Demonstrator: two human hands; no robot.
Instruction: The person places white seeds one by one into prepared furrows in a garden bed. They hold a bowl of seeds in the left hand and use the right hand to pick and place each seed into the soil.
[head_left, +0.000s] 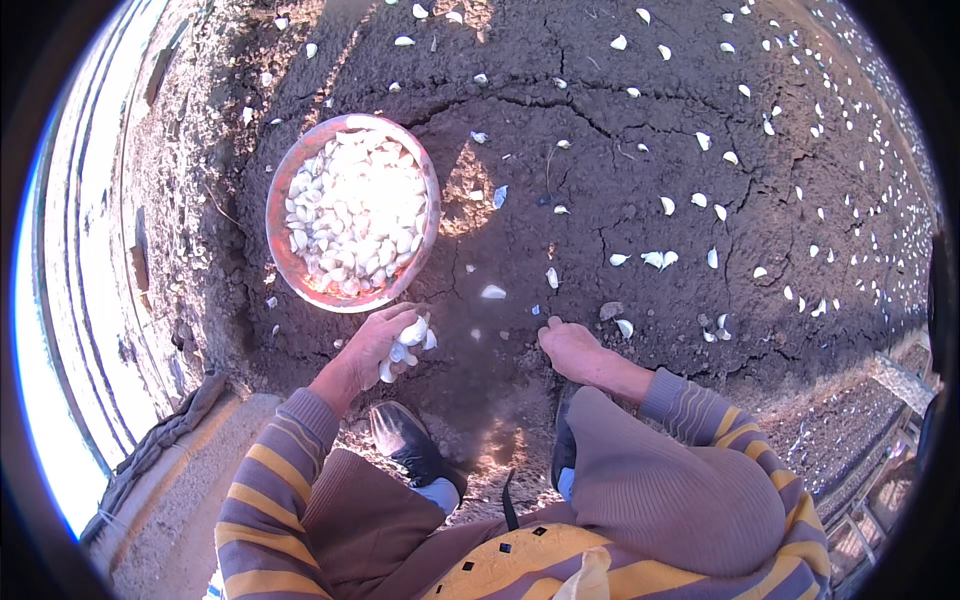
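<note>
My left hand (379, 345) holds several white garlic cloves (409, 341) in its palm and fingers, just below a round red basin (277, 225). Peeled-looking garlic cloves (360, 210) fill the basin, brightly lit by the sun. Over the dark cracked soil (510, 240), my right hand (574, 349) is low, its fingers curled down to the ground; whether a clove is between the fingertips is hidden. A single garlic clove (625, 328) lies to the right of that hand, another clove (493, 292) between the two hands farther up.
Many cloves (667, 205) dot the soil, denser towards the far right. A pale ledge (187, 487) with dark rolled cloth (169, 431) borders the lower left, beside bright sheeting (75, 262). My shoes (412, 442) stand on the soil near the hands. A metal frame (904, 382) is at the right.
</note>
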